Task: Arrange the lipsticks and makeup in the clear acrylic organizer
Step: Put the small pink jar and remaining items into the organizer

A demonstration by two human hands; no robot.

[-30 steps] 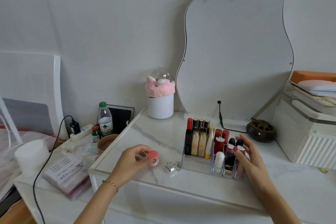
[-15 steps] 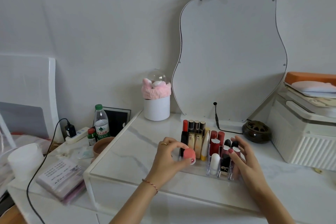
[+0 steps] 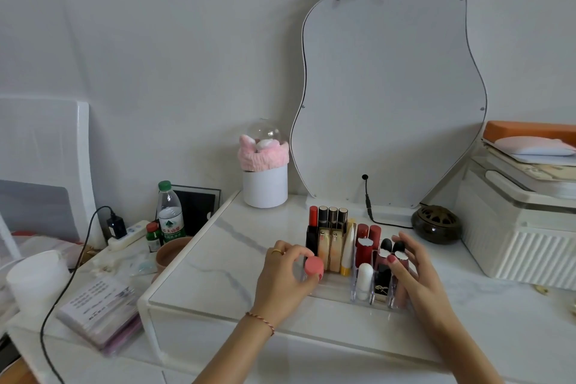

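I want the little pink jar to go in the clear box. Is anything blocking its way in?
Nothing visible blocks it. The left hand holds the pink jar right at the clear organizer's front left section, which looks bare. The lipsticks stand behind and to the right.

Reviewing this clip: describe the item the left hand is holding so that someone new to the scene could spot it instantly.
Start at the wavy-edged mirror leaning on the wall; in front of it stands the clear acrylic organizer on the marble-look tabletop. At its left end, the left hand grips a small round coral-pink jar. It is squat and round; its neighbours are tall, slim tubes.
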